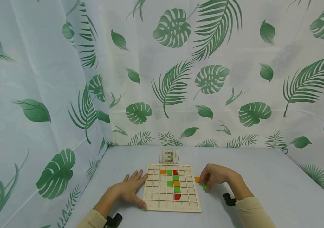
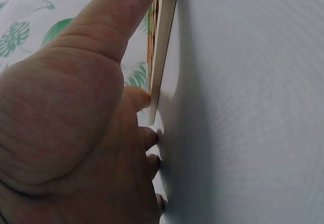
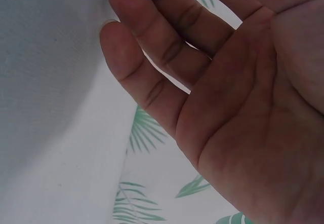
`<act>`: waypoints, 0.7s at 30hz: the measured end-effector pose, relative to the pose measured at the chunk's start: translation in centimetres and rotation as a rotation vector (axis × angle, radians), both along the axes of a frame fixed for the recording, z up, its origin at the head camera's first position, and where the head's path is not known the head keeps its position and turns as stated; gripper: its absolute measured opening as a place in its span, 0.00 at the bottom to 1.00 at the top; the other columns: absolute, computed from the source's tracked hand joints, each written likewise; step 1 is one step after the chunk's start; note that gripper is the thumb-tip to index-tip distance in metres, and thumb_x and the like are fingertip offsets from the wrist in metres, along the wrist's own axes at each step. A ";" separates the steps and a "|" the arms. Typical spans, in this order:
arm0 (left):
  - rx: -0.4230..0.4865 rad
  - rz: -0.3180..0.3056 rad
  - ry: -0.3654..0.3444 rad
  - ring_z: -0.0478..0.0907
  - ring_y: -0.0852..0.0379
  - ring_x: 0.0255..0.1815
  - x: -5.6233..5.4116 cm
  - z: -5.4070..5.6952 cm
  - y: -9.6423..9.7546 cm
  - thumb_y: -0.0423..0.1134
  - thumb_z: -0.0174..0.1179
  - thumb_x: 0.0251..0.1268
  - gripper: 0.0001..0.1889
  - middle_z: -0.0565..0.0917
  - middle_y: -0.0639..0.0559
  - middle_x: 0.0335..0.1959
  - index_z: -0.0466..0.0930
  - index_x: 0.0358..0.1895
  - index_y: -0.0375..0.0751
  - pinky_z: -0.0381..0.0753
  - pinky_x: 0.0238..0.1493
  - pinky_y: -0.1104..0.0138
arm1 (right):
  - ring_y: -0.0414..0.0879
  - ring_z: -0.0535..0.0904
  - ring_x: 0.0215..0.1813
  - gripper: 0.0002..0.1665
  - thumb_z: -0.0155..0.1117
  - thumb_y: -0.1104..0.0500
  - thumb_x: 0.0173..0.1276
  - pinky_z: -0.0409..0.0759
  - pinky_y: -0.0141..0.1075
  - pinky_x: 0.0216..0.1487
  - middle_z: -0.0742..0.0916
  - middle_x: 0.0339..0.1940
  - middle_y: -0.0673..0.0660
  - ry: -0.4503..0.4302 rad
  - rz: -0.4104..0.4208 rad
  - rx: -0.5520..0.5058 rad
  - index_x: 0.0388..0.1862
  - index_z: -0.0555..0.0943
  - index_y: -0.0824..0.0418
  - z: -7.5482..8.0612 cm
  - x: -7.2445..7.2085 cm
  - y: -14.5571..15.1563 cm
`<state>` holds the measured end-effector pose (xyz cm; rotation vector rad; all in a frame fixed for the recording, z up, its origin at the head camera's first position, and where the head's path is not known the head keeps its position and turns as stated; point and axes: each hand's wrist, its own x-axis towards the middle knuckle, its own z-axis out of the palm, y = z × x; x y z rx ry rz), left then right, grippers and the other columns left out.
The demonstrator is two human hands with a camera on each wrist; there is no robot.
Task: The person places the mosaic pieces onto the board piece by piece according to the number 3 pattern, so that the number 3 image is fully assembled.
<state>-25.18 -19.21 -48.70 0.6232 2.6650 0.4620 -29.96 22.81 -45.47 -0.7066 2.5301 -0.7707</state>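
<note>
A pale wooden grid board (image 1: 156,197) lies on the table, holding several orange, green and red tiles such as an orange tile (image 1: 176,183) and a red rounded tile (image 1: 177,197). My left hand (image 1: 130,190) is spread along its left side, the thumb touching the lower left corner; in the left wrist view that thumb and a fingertip meet the board's edge (image 2: 163,46). To the right of the board, my right hand (image 1: 217,175) pinches a green tile (image 1: 204,186) low at the tabletop. An orange tile (image 1: 197,179) lies beside those fingers. The right wrist view shows the palm and bent fingers (image 3: 162,46), but no tile.
Behind the board lies a small pattern card (image 1: 169,156) with a similar grid of coloured squares. The white table (image 1: 264,177) meets leaf-printed curtains (image 1: 179,123) at the back and left. Black wrist devices (image 1: 229,199) sit by both sleeves.
</note>
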 end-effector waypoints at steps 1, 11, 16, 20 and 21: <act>0.000 0.000 0.001 0.36 0.38 0.88 0.0 0.0 0.0 0.76 0.74 0.42 0.71 0.42 0.40 0.88 0.45 0.86 0.51 0.37 0.83 0.36 | 0.44 0.78 0.33 0.15 0.83 0.71 0.48 0.77 0.35 0.34 0.89 0.30 0.52 -0.002 -0.004 0.004 0.31 0.90 0.57 -0.1 0.0 0.0; 0.013 -0.011 0.001 0.36 0.37 0.88 0.2 0.3 0.0 0.74 0.75 0.44 0.70 0.42 0.39 0.87 0.44 0.86 0.49 0.37 0.83 0.36 | 0.43 0.76 0.31 0.16 0.82 0.74 0.47 0.75 0.36 0.33 0.87 0.28 0.52 -0.003 -0.063 0.034 0.28 0.89 0.56 -0.3 0.2 -0.9; 0.010 -0.008 -0.001 0.37 0.37 0.88 0.2 0.3 0.1 0.74 0.75 0.44 0.70 0.42 0.39 0.87 0.45 0.86 0.49 0.37 0.83 0.36 | 0.44 0.76 0.31 0.16 0.82 0.74 0.46 0.75 0.37 0.32 0.87 0.27 0.53 0.010 -0.075 0.055 0.27 0.87 0.57 -0.2 0.4 -1.1; 0.010 -0.009 0.004 0.37 0.37 0.88 0.2 0.3 0.2 0.73 0.75 0.44 0.70 0.42 0.38 0.87 0.45 0.86 0.49 0.37 0.83 0.35 | 0.45 0.76 0.30 0.16 0.82 0.74 0.47 0.74 0.37 0.32 0.86 0.27 0.52 0.021 -0.065 0.074 0.27 0.86 0.58 -0.1 0.5 -1.2; 0.008 -0.009 0.006 0.37 0.37 0.88 0.2 0.3 0.2 0.73 0.75 0.44 0.70 0.42 0.38 0.87 0.45 0.86 0.49 0.37 0.83 0.36 | 0.45 0.76 0.31 0.16 0.82 0.74 0.47 0.74 0.38 0.32 0.86 0.27 0.52 0.021 -0.065 0.079 0.27 0.86 0.58 -0.1 0.5 -1.2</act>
